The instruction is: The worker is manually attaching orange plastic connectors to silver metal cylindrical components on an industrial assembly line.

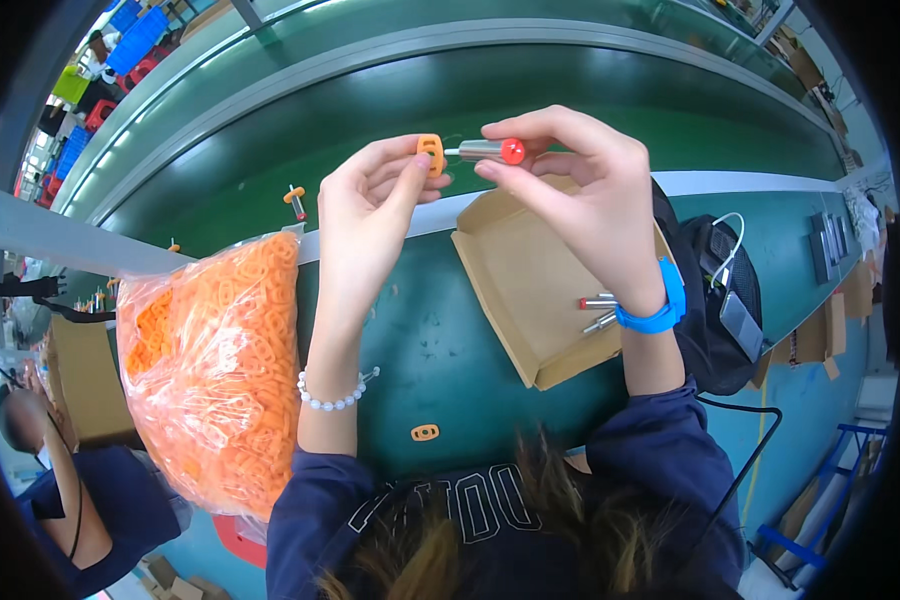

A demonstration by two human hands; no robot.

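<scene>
Above the table's far edge, my left hand (375, 200) pinches a small orange plastic tab (433, 141) with slots in it. A silver metal cylinder (480, 150) with a red end is held between the thumb and fingers of my right hand (595, 175). The cylinder's thin, pale tip points left and reaches the orange tab; whether it is fastened there I cannot tell. Below my hands, an open cardboard box (515, 290) holds a few similar cylinders (598, 302), partly hidden by my right wrist. Another orange tab (425, 432) lies on the green table close to me.
To the left stands a large clear bag (220, 390) full of orange tabs. Beyond the table runs a green conveyor (370, 90), carrying a cylinder with a tab (296, 203). A black backpack (705, 350) with a cabled device sits right. Another person (110, 500) is at far left.
</scene>
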